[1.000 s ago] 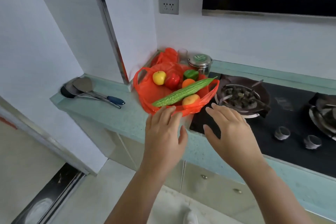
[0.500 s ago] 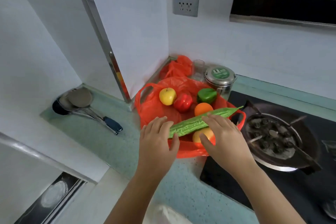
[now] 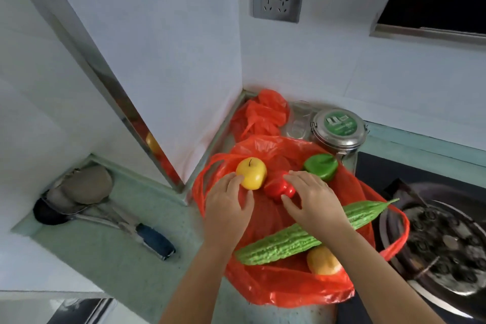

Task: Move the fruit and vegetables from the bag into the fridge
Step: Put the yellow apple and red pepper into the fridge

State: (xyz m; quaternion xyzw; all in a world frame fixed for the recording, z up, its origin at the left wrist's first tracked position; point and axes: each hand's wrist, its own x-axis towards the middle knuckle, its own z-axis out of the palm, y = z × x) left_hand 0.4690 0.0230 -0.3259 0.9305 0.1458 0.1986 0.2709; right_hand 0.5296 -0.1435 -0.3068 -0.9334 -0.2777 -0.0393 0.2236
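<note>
1. A thin, crinkled orange-red plastic bag [image 3: 276, 281] is spread open on the speckled pale-green countertop [image 3: 105, 239], so that its contents lie exposed and within reach.
2. The left hand [image 3: 227, 205] is laid against the smooth round yellow apple [image 3: 251, 173]; its fingertips touch the near side, but the fingers are not closed round the fruit, so no grasp is made yet.
3. The right hand [image 3: 313, 200] is curved over the glossy lobed red bell pepper [image 3: 279, 188], thumb and fingers spread on either side; whether the pepper is actually pinched cannot be told.
4. The forearm of that hand is passed above a long, warty green bitter gourd [image 3: 297, 238], which lies diagonally across the bag and probably has to be reached over.
5. A shiny green bell pepper [image 3: 320, 166] is seen at the far side, and a rounded yellow-orange fruit [image 3: 322, 260] is tucked under the gourd at the near rim.
6. All produce is judged to be in the bag still; the fridge is not seen.
7. A clamp-lidded metal tin with a green top [image 3: 339, 131] stands just behind the bag, and a dark pan of cooked food [image 3: 441, 242] sits just beside it on the right.
</note>
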